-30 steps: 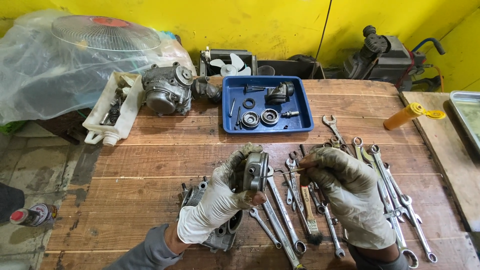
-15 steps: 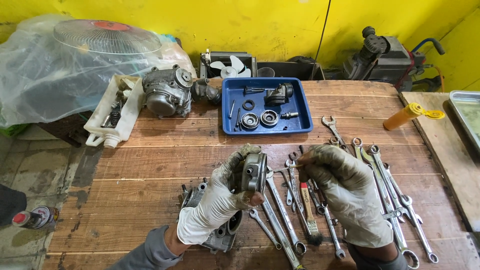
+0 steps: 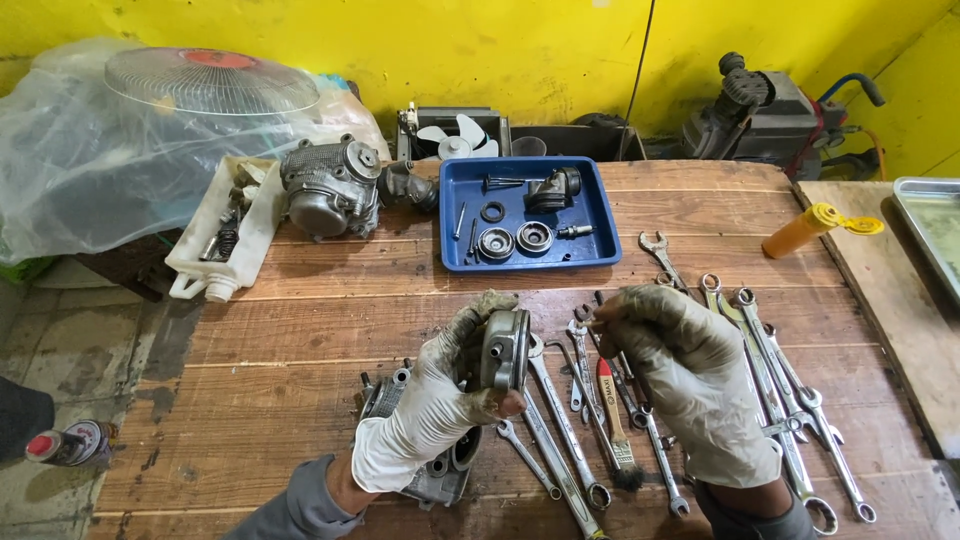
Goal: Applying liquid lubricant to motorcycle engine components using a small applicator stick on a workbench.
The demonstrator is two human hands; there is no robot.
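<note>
1. Head view: the left hand (image 3: 432, 410), in a dirty white glove, is closed around a round grey metal part (image 3: 505, 349), thumb underneath and fingers curled over its top edge.
2. That metal part is held on edge above the wooden table (image 3: 300, 340), just over a grey engine casting (image 3: 440, 470) lying below the wrist.
3. Beside it, the right hand (image 3: 690, 385), in a grimy glove, has its fingers curled loosely inward; whether it pinches anything cannot be told.
4. Under the right hand lie a row of wrenches (image 3: 780, 380) and a small brush (image 3: 615, 425).
5. Farther back sits a blue tray (image 3: 600, 250) with small parts.
</note>
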